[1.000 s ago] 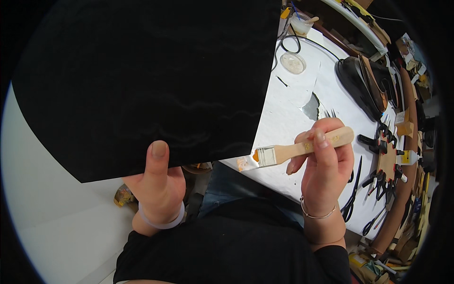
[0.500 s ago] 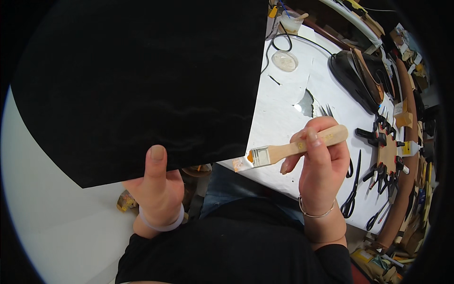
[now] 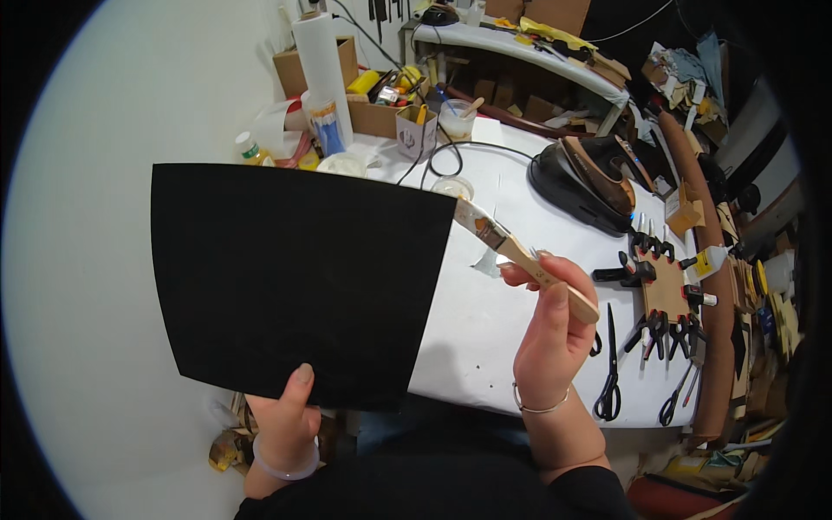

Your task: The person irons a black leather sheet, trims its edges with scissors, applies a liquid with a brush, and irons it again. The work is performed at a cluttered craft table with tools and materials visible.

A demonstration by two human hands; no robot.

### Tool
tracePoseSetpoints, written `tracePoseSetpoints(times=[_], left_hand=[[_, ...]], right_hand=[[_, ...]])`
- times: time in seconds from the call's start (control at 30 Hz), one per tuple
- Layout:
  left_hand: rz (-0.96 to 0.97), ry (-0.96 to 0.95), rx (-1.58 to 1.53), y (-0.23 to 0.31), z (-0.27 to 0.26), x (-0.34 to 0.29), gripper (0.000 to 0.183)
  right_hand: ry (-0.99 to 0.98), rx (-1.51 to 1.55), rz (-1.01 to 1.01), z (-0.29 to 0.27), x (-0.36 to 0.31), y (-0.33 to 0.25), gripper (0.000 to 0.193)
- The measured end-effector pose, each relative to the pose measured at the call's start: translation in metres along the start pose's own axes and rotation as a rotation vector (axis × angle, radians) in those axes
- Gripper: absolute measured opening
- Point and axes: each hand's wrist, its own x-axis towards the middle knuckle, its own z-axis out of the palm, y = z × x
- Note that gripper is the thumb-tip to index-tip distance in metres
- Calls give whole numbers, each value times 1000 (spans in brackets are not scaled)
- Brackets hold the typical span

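White covering on the work surface (image 3: 477, 347), which spreads behind and to the R of the hands. Black sheet (image 3: 295, 286) is held up L of centre, blocking part of the surface from view. Black & brown rounded item (image 3: 576, 186) sits far R. White roll (image 3: 321, 82) stands upright at the back, L side. Brown board (image 3: 666, 290) lies nr the R edge w/ clamps around it. L hand (image 3: 290, 420) has the sheet's lower edge: thumb on the near face, other fingers mostly hidden behind. R hand (image 3: 555, 338) has fingers closed on the wooden handle of a flat brush (image 3: 520, 256), bristle end at the sheet's upper R corner; can't tell if touching. Black scissors (image 3: 612, 368) lie btwn R hand & board. Clear cup (image 3: 457, 121) stands at the back w/ a stick in it.
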Motion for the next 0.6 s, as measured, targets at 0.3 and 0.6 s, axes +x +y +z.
tracePoseSetpoints(times=[0.3, 0.6], left_hand=[[-14, -29, -35, -3, 7, -1, 69], [40, -92, -8, -1, 8, -5, 66]], right_hand=[[27, -51, -47, -7, -3, 1, 33], [-19, -27, -78, -7, -4, -1, 32]])
